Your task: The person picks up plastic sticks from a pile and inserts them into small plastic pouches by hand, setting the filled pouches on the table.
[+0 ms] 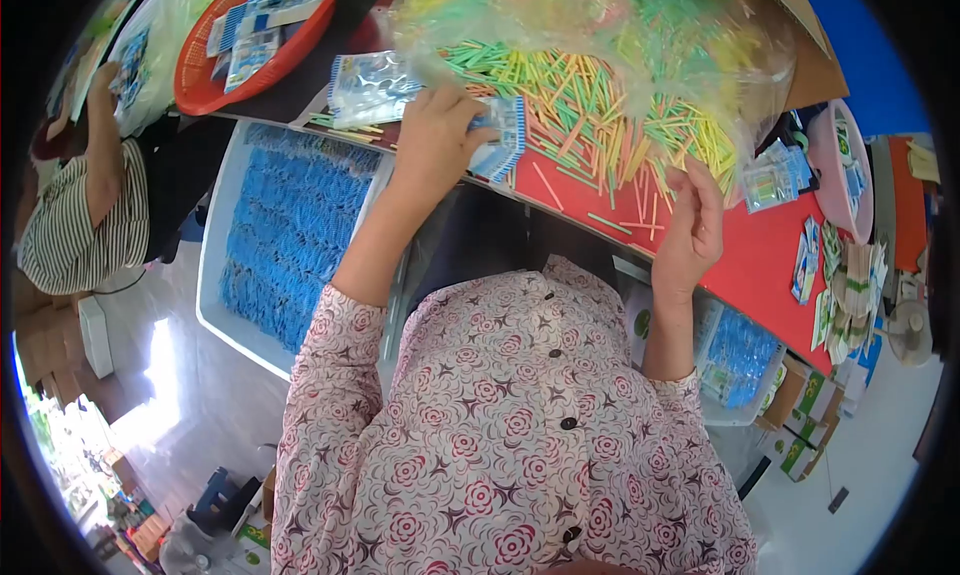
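My left hand is closed on a clear plastic packet with a blue printed edge, at the table's front edge. Another such packet lies just beyond its knuckles. Loose coloured sticks, green, yellow and orange, are heaped in front of both hands. My right hand is raised beside the heap's right end, fingers loosely curved and thumb apart, with nothing visible in it. A few pink and green sticks are scattered on the red tabletop between the hands.
Large clear bags of sticks stand behind the heap. A red basket holds packets at left; a pink basket stands at right. Below is a white bin of blue packets. Another person in a striped top works at far left.
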{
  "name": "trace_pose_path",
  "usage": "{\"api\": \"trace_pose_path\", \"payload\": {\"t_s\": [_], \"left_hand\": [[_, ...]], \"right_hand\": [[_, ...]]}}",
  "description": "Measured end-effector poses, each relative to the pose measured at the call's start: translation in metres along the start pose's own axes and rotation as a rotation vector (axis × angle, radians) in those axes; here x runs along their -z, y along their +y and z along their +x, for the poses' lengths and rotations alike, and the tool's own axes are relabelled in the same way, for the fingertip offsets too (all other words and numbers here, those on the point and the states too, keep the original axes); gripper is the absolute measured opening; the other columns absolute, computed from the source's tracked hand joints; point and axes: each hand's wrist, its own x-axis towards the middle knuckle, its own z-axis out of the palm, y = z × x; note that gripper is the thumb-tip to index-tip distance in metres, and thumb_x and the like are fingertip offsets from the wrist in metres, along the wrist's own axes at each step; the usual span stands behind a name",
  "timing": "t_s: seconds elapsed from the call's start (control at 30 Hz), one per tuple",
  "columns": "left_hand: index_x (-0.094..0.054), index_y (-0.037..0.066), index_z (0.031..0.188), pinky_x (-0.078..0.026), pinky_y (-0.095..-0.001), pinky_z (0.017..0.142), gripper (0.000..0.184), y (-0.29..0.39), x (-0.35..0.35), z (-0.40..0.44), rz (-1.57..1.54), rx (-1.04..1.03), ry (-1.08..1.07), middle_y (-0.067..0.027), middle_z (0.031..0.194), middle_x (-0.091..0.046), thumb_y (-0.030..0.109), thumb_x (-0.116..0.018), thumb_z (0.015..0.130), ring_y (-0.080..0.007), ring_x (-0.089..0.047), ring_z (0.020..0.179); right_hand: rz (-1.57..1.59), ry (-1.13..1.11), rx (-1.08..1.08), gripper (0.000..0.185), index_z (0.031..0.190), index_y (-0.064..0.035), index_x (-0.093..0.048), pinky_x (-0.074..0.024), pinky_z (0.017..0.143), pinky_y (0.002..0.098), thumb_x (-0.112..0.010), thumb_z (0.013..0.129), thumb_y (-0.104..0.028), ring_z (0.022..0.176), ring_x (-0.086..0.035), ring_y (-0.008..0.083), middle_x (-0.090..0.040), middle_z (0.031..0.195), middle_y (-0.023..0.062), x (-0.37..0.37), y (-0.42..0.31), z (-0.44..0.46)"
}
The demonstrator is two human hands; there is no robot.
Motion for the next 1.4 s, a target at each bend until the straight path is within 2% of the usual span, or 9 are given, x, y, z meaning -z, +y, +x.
{"api": "trace_pose_path", "payload": {"t_s": [0.23,0.47,0.6,0.73,0.83,0.97,1.13,1.3,1.4], "left_hand": [[-0.064,0.008,0.078,-0.041,-0.0381,0.072,0.013,-0.007,-0.011,-0.001,-0.047,0.060,-0.048,-0.0088,0.089,-0.059,0.011,-0.071,0.067,-0.0299,-0.052,0.084],[-0.065,0.009,0.079,-0.042,-0.0361,0.077,0.013,0.033,0.008,0.004,0.005,-0.061,0.157,-0.0069,0.097,-0.060,0.009,-0.071,0.067,-0.0296,-0.053,0.097],[-0.066,0.010,0.086,-0.043,-0.0359,0.082,0.017,0.066,0.007,0.009,-0.004,-0.150,0.121,-0.0072,0.102,-0.060,0.009,-0.071,0.070,-0.0311,-0.051,0.107],[-0.065,0.010,0.095,-0.045,-0.0317,0.081,0.021,0.086,0.007,0.011,-0.416,0.222,0.202,-0.0061,0.096,-0.062,0.013,-0.071,0.075,-0.0238,-0.055,0.101],[-0.059,0.005,0.107,-0.046,-0.0267,0.080,0.027,0.076,0.004,0.004,-1.056,0.722,-0.382,-0.0030,0.098,-0.063,0.013,-0.068,0.082,-0.0125,-0.057,0.092],[-0.061,0.005,0.101,-0.046,-0.0222,0.075,0.019,0.081,-0.009,-0.006,-1.187,0.839,-0.428,0.0006,0.090,-0.063,0.014,-0.066,0.085,-0.0068,-0.056,0.083],[-0.063,0.004,0.096,-0.046,-0.0215,0.073,0.014,0.090,-0.004,-0.007,-0.878,0.793,-0.577,0.0011,0.087,-0.062,0.012,-0.064,0.085,-0.0065,-0.055,0.080],[-0.063,0.001,0.093,-0.044,-0.0231,0.065,0.014,0.094,-0.006,-0.010,-0.874,0.414,-0.399,-0.0022,0.082,-0.062,0.011,-0.065,0.083,-0.0084,-0.055,0.073],[-0.062,0.000,0.091,-0.045,-0.0241,0.068,0.010,0.083,0.000,-0.010,-0.846,0.402,-0.475,-0.0014,0.083,-0.061,0.008,-0.063,0.084,-0.0088,-0.055,0.075]], "right_hand": [[0.068,-0.072,-0.002,0.025,0.113,-0.0001,-0.057,-0.0465,0.083,0.0254,-0.043,0.093,0.003,0.092,-0.060,0.0128,-0.060,0.111,0.0081,-0.010,-0.005,-0.001],[0.268,-0.444,-0.566,0.022,0.107,0.0007,-0.060,-0.0460,0.075,0.0210,-0.056,0.091,-0.014,0.085,-0.059,0.0090,-0.064,0.095,0.0040,-0.052,-0.029,0.012],[0.104,-0.509,-0.548,0.020,0.104,0.0007,-0.062,-0.0469,0.070,0.0198,-0.059,0.089,-0.012,0.078,-0.057,0.0052,-0.065,0.089,0.0019,-0.066,-0.019,0.018],[0.359,-0.379,-0.642,0.021,0.102,0.0001,-0.064,-0.0464,0.072,0.0203,-0.060,0.089,-0.015,0.082,-0.058,0.0068,-0.065,0.090,0.0010,-0.043,-0.026,0.021],[0.413,-0.372,-0.662,0.019,0.101,-0.0001,-0.064,-0.0464,0.071,0.0202,-0.060,0.088,-0.014,0.079,-0.058,0.0058,-0.064,0.087,0.0003,-0.031,-0.017,0.017],[0.386,-0.341,-0.620,0.018,0.101,-0.0003,-0.064,-0.0464,0.067,0.0197,-0.061,0.089,-0.013,0.074,-0.057,0.0049,-0.064,0.084,-0.0005,-0.024,-0.010,0.007],[0.171,-0.311,-0.526,0.018,0.100,0.0000,-0.065,-0.0462,0.059,0.0193,-0.061,0.089,-0.014,0.067,-0.056,0.0049,-0.064,0.080,0.0005,-0.017,0.005,-0.012],[0.048,-0.361,-0.466,0.020,0.095,0.0002,-0.066,-0.0450,0.054,0.0197,-0.061,0.089,-0.018,0.062,-0.055,0.0054,-0.064,0.075,0.0018,-0.013,-0.004,-0.011],[0.097,-0.354,-0.667,0.023,0.091,-0.0001,-0.067,-0.0433,0.052,0.0193,-0.062,0.088,-0.022,0.059,-0.054,0.0036,-0.062,0.071,-0.0011,-0.011,-0.008,-0.003]]}}
